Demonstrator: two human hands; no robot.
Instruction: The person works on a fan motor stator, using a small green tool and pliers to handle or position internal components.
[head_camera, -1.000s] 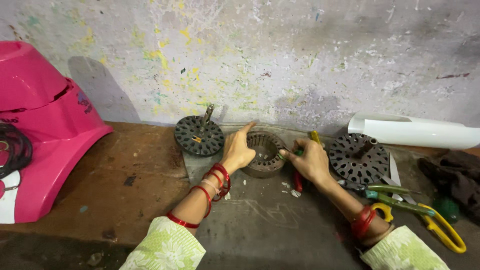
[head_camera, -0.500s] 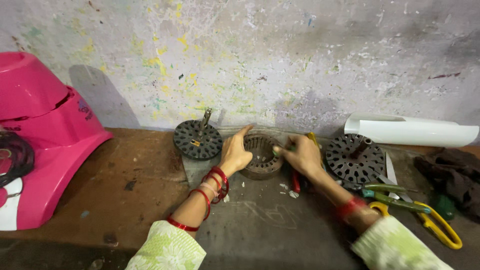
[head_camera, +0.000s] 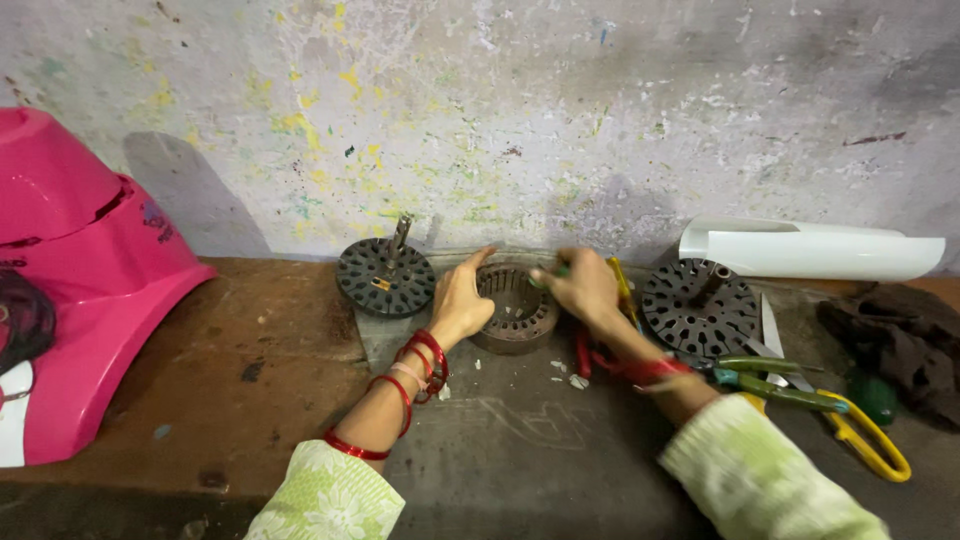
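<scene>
Left hand (head_camera: 462, 300) open against ribbed metal stator ring (head_camera: 514, 308), right hand (head_camera: 580, 285) pinching green tool

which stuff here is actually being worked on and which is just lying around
In hand: slotted round metal stator ring, steadied by left hand; right hand at its rim.

Lying about: two dark slotted rotor discs, yellow-handled scissors, white curved plastic sheet, pink plastic housing, dark cloth.
</scene>
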